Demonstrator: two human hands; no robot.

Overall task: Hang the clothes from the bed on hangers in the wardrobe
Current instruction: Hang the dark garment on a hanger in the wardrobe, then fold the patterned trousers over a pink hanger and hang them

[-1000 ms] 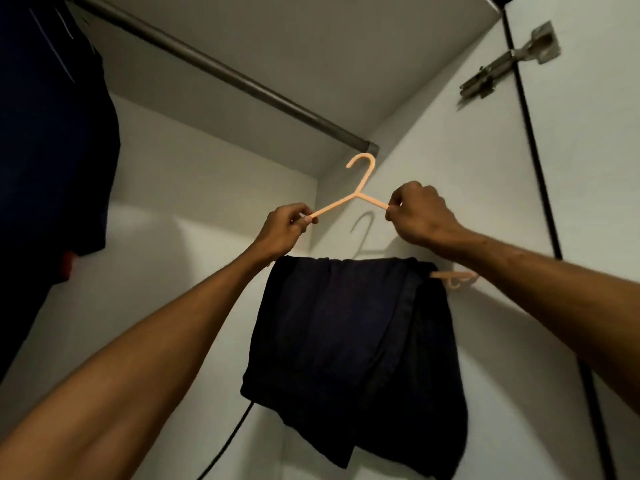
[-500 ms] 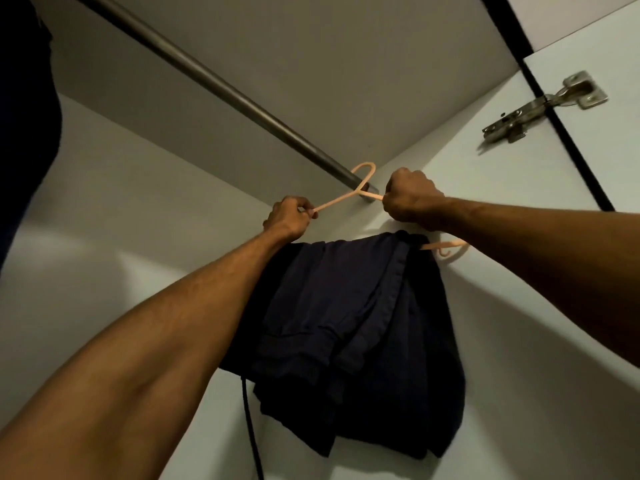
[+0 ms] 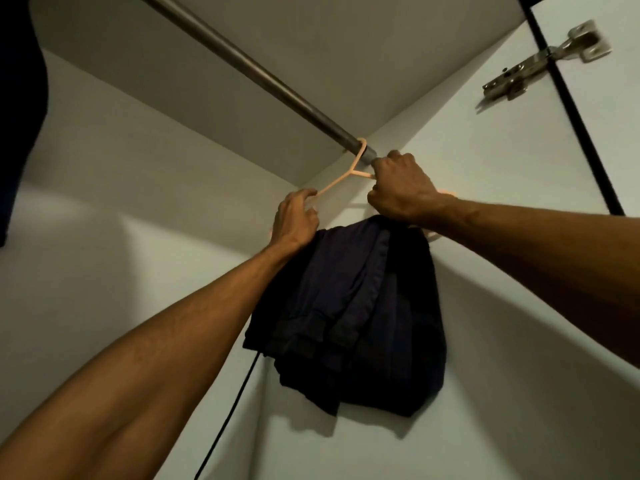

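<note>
- The peach plastic hanger (image 3: 337,181) is up at the rail, and its hook is looped over the metal rail (image 3: 242,67) right at the far end, just beside the wardrobe's side wall (image 3: 502,289).
- A dark navy garment (image 3: 363,306) hangs folded over the hanger's lower part. It could be trousers, though in this dim light I can't say for sure.
- The cloth drops in thick layers, its right side close against the side wall and its hems bunched at the bottom.
- The left hand (image 3: 296,220) pinches the hanger's left shoulder, with fingers and thumb curled round the thin plastic just above the cloth.
- The right hand (image 3: 398,188) is a tight fist round the hanger's right shoulder, knuckles up just beside the end of the rail.
- Both bare forearms reach up from below, one on either side of the garment.
- A thin black cable (image 3: 235,403) runs down below the garment in the corner of the wardrobe.
- Over at the left edge hangs more dark clothing (image 3: 17,98), well apart from the hanger.
- Up at the top right, a metal hinge (image 3: 543,60) sits on the white door panel.
</note>
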